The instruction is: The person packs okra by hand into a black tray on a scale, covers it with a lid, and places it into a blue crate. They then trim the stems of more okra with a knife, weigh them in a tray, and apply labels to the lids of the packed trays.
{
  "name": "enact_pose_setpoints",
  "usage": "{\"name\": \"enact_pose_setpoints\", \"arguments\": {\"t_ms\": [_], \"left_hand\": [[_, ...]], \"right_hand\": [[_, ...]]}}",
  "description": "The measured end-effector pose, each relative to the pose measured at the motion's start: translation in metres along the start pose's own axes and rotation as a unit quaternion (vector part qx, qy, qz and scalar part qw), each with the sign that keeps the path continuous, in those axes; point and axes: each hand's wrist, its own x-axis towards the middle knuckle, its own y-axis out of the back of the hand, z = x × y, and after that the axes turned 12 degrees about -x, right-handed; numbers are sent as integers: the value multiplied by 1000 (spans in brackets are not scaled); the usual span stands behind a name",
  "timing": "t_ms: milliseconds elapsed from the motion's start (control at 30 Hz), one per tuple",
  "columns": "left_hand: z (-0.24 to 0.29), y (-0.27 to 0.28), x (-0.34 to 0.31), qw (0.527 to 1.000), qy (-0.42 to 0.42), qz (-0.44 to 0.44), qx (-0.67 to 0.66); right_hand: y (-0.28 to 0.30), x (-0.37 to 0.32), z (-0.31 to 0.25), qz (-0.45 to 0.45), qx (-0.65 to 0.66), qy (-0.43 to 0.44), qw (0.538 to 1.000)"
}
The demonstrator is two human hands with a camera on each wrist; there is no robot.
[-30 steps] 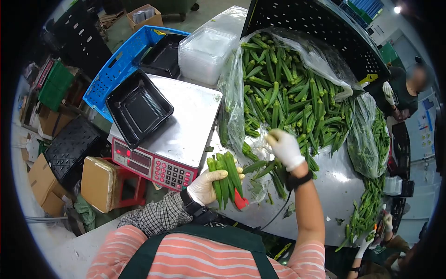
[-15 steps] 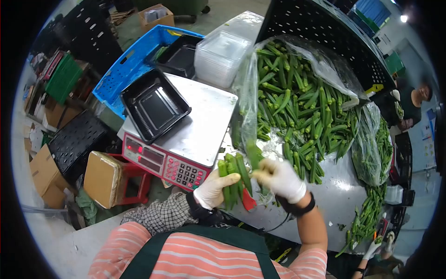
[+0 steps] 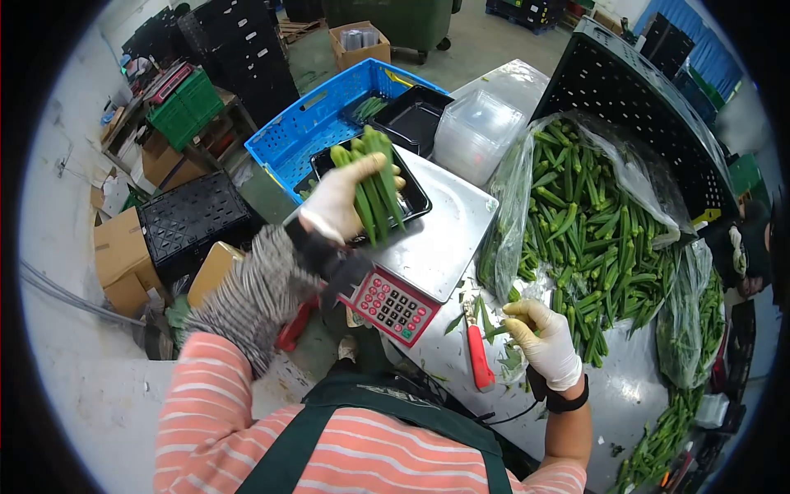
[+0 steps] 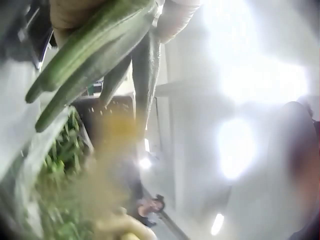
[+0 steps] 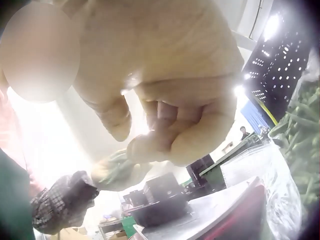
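Observation:
My left hand [image 3: 336, 204], in a white glove, grips a bunch of several green okra pods [image 3: 377, 193] over a black plastic tray [image 3: 421, 206]. That tray stands on the metal plate of a weighing scale [image 3: 457, 239], and the hand and pods hide part of it. In the left wrist view the okra [image 4: 95, 65] fan out from the fingers. My gloved right hand [image 3: 550, 344] hovers above the table, its fingers loosely curled around nothing. Close beside it lies a red-handled knife [image 3: 478, 356] with green scraps around it.
A large heap of okra [image 3: 588, 222] in a clear plastic bag spreads at the right, before a tipped black crate [image 3: 650, 107]. Behind the scale are a blue crate [image 3: 284, 132], another black tray [image 3: 411, 119] and stacked clear containers [image 3: 477, 136]. Another person [image 3: 753, 247] stands at far right.
My right hand brought okra from the heap to the left hand and has drawn back rightward. The left hand has carried the bunch up and left over the tray. The head view has shifted.

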Motion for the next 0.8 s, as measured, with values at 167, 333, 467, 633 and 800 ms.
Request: {"name": "enact_pose_setpoints", "arguments": {"t_ms": [167,333,467,633,800], "left_hand": [[6,53,79,996,-12,76,51],[-6,33,48,985,29,116,122],[17,63,23,887,-23,-58,458],[-25,2,-58,960,-115,-99,236],[-95,-15,-90,961,62,-143,226]], "right_hand": [[1,-14,20,12,-25,-21,999],[16,-20,40,22,13,-87,996],[45,-6,91,88,-144,-105,980],[80,64,164,212,-323,-148,910],[84,117,191,147,-335,-292,884]]}}
